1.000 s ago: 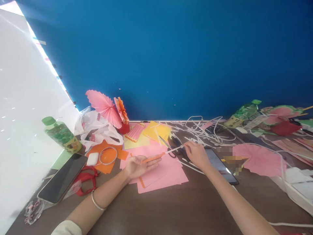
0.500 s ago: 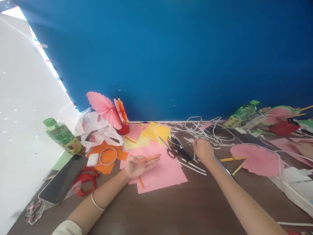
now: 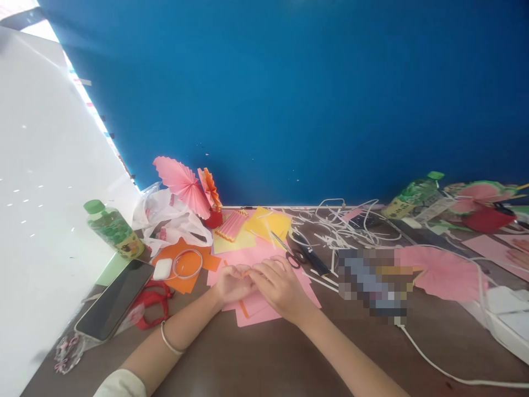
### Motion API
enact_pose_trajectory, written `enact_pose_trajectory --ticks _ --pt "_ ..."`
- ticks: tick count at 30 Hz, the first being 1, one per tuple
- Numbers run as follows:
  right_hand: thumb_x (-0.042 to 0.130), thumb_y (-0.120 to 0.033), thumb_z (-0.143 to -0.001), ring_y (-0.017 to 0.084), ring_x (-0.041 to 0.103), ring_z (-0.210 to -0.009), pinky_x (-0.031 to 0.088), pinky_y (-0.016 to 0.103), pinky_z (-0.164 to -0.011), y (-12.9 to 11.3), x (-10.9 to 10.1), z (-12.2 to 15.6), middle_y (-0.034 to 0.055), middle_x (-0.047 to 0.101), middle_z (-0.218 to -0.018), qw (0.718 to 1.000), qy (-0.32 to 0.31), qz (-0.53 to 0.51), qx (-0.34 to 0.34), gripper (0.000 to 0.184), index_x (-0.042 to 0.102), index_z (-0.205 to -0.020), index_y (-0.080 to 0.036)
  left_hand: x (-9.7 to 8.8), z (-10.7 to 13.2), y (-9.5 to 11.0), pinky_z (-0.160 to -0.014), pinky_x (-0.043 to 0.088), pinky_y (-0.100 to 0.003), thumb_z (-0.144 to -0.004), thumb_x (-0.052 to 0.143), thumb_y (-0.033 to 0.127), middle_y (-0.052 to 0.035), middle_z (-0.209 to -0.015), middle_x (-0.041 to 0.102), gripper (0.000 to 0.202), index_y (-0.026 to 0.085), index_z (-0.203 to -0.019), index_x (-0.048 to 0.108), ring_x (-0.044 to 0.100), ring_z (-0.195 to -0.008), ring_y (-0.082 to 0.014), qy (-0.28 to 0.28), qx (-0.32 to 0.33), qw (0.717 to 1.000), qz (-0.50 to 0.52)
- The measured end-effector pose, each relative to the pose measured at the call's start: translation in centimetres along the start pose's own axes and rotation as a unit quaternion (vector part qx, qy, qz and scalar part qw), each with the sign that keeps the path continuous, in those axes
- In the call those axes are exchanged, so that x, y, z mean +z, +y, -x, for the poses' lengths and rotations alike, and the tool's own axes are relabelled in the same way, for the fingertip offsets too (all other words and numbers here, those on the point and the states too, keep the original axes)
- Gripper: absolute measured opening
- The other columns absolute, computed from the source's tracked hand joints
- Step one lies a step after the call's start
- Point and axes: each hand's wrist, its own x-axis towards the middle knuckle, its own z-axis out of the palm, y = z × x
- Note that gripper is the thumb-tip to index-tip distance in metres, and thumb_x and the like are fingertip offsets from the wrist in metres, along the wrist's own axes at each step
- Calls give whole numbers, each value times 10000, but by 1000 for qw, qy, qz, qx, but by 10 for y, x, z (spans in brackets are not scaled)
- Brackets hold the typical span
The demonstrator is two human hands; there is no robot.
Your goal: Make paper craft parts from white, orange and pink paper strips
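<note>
My left hand (image 3: 234,285) lies palm up over the pink paper sheets (image 3: 260,314), its fingers curled around a narrow orange folded paper strip (image 3: 247,273). Only a bit of the strip shows; the rest is hidden by the hands. My right hand (image 3: 281,286) comes over from the right, its fingers closed at the strip and touching my left hand. Just beyond are black-handled scissors (image 3: 296,259). A pleated pink paper piece (image 3: 232,225) and yellow sheets (image 3: 270,222) lie farther back.
Left: a green-capped bottle (image 3: 113,229), a phone (image 3: 114,300), a white earbud case (image 3: 162,269), a red ribbon-like item (image 3: 152,311) and pink paper fans (image 3: 182,184). Right: white paper strips (image 3: 339,231), a cable (image 3: 446,375), a round pink fan (image 3: 446,273) and another person's hand (image 3: 521,253).
My right hand has moved left from the white strips to my left hand. My left fingers, flat before under the orange strip, have curled in. The view has shifted slightly.
</note>
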Motion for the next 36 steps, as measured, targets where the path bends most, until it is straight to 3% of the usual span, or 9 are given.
enact_pose_trajectory --ticks 7,12,14,17,21,24,28,32,36 --pt "449 -86 -836 154 531 -749 384 362 -803 8 2 5 37 610 -747 998 25 -33 37 168 577 -780 -179 3 0 0 -757 386 -339 -589 509 285 -48 -636 549 155 152 -523 552 541 -697 -178 -30 -23 998 41" --pt "553 -181 -796 166 568 -765 452 317 -714 28 -52 14 41 612 -784 937 127 -207 250 38 577 -778 -203 9 -2 13 -930 329 -435 -680 464 425 -149 -980 638 369 127 -670 682 563 -961 -295 -15 36 991 -126" --pt "605 -268 -766 173 576 -766 468 312 -711 40 -78 21 31 608 -768 877 140 -302 348 52 592 -756 -218 9 -1 22 -967 309 -435 -707 499 360 -123 -1012 641 292 147 -737 697 547 -1011 -293 22 85 954 -286" --pt "700 -396 -654 197 590 -758 486 341 -719 59 -102 32 40 610 -770 762 115 -431 470 213 593 -707 -219 6 4 34 -1046 216 -429 -638 610 266 -79 -1110 611 206 205 -816 694 448 -1154 -307 42 117 831 -542" --pt "700 -476 -617 206 580 -714 482 381 -724 72 -105 40 48 590 -715 668 42 -552 496 297 586 -677 -209 6 13 21 -1084 59 -463 -603 659 246 -82 -1308 467 398 242 -1000 641 239 -1303 -347 6 109 730 -675" --pt "671 -486 -650 198 571 -706 472 376 -725 70 -93 38 47 579 -694 633 -8 -596 494 307 607 -714 -192 17 15 -13 -1051 55 -524 -702 603 361 -134 -1298 442 400 220 -1076 581 243 -1276 -375 83 114 696 -704" --pt "711 -421 -645 155 556 -679 453 337 -751 64 -75 30 20 573 -672 593 -68 -606 526 270 622 -727 -180 37 11 -50 -1040 86 -515 -736 552 426 -166 -1206 481 351 188 -993 571 222 -1252 -381 121 124 711 -681" --pt "736 -425 -611 142 554 -699 437 319 -773 66 -64 27 13 584 -702 582 -127 -615 517 290 620 -712 -178 37 17 -26 -1053 99 -490 -746 525 312 -148 -1288 431 276 191 -987 587 250 -1258 -368 110 158 675 -712" --pt "735 -447 -602 145 546 -762 422 295 -766 70 -57 27 14 597 -789 624 -147 -574 509 311 620 -716 -182 24 34 16 -1069 39 -493 -665 613 279 -101 -1367 374 408 228 -1070 596 176 -1311 -375 -27 117 608 -785"
